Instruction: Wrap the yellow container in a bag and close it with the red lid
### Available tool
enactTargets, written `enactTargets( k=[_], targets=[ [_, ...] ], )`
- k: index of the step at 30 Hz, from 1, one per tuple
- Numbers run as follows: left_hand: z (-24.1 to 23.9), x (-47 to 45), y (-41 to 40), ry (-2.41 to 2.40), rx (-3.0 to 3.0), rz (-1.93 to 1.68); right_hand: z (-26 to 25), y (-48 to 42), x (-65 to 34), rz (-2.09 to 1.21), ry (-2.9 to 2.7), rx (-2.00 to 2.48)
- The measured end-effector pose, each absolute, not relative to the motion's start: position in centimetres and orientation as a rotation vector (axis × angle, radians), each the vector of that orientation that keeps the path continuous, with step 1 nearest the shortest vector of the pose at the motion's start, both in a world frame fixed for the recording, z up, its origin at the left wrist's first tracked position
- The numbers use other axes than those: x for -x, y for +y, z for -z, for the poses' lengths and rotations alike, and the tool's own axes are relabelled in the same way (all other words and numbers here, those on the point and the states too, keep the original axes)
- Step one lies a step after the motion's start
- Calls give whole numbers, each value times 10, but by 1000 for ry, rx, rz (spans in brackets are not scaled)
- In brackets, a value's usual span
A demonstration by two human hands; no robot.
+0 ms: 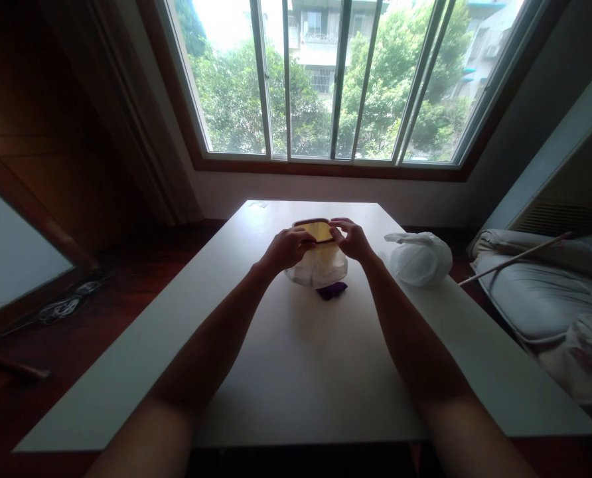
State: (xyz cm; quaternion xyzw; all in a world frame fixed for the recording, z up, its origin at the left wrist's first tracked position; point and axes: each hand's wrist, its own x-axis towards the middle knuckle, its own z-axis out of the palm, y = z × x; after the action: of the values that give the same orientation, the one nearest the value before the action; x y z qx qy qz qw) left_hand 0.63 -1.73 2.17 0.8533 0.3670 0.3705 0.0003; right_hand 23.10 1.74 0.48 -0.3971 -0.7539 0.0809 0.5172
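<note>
At the far half of the white table (pixel 296 372), both hands are at a translucent whitish container (pixel 317 271) with a dark brown rim and yellow showing inside its opening. My left hand (pixel 287 249) has its fingers closed on the left side of the rim. On the right side, my right hand (pixel 350 239) pinches the rim between thumb and fingers. A small dark purple item (pixel 332 291) lies on the table just in front of the container; its kind is unclear. Whether the container rests on the table or is slightly raised, I cannot tell.
A tied white plastic bag (pixel 420 260) sits at the table's right edge. Beyond the table is a window (pixel 320 99). To the right, a thin stick (pixel 518 257) lies across a pale covered bundle (pixel 525 289). Coiled cables (pixel 62 307) lie on the floor at left.
</note>
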Motion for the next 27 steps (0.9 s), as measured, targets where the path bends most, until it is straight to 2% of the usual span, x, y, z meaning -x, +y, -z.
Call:
enactTargets(
  k=[8, 13, 27],
  targets=[
    [-13, -2, -4, 1101, -2533, -1316, 1, 20, -229, -285, -1825, 1063],
    [2, 6, 12, 1359, -2496, -1141, 5, 22, -227, -257, -1822, 1044],
    [5, 10, 13, 1415, -2588, -1033, 12, 18, -218, -277, -1772, 1082]
  ],
)
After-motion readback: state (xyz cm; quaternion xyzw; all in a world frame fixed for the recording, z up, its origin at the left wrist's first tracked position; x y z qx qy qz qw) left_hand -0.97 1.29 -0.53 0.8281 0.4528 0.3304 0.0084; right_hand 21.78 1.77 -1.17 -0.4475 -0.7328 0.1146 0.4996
